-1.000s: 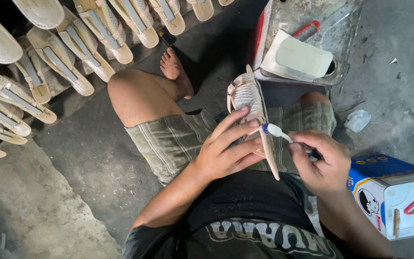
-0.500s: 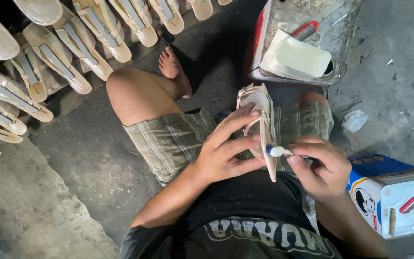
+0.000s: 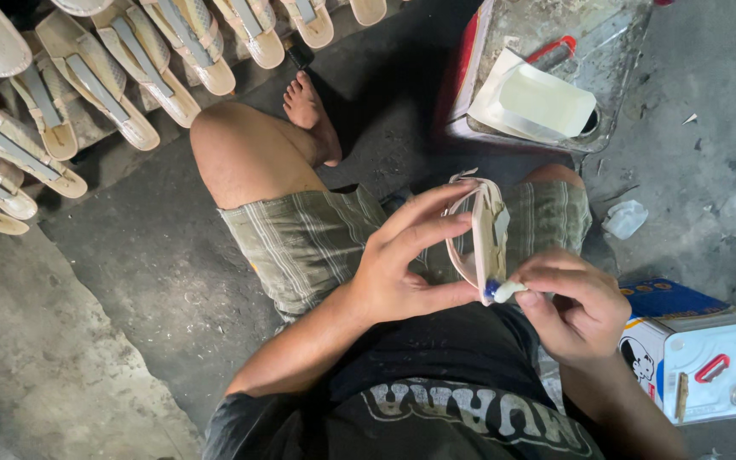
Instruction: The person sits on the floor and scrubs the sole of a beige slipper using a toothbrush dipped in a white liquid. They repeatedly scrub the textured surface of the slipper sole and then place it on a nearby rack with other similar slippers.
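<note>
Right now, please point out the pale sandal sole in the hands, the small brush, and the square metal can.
pale sandal sole (image 3: 480,243), head view, side edge
small brush (image 3: 503,291), head view, white tip
square metal can (image 3: 709,362), head view, top face

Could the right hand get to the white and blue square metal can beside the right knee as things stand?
Probably yes: the white and blue square metal can sits close beside the right hand with nothing between, though that hand's grip is on a small white-tipped brush.
</note>
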